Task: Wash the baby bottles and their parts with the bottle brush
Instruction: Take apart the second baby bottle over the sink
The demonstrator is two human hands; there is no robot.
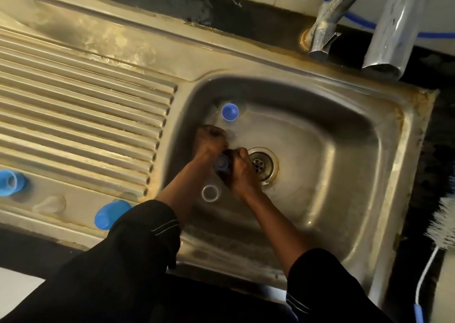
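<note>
Both hands meet low in the steel sink basin (344, 135). My left hand (209, 141) is closed around a clear baby bottle that is mostly hidden. My right hand (240, 168) grips the blue screw ring (221, 163) at the bottle's neck. A blue cap (230, 111) stands on the basin floor behind my hands. A clear round part (210, 193) lies just in front of them. The bottle brush (442, 226), white bristles on a white wire handle, lies on the dark counter at the right edge, untouched.
On the ribbed drainboard (81, 96) lie two blue caps (11, 182) (108, 215) and a clear teat (49, 203). The drain (262, 166) sits right of my hands. Two chrome taps (325, 27) (394, 27) overhang the back right. A blue hose (354, 18) runs behind them.
</note>
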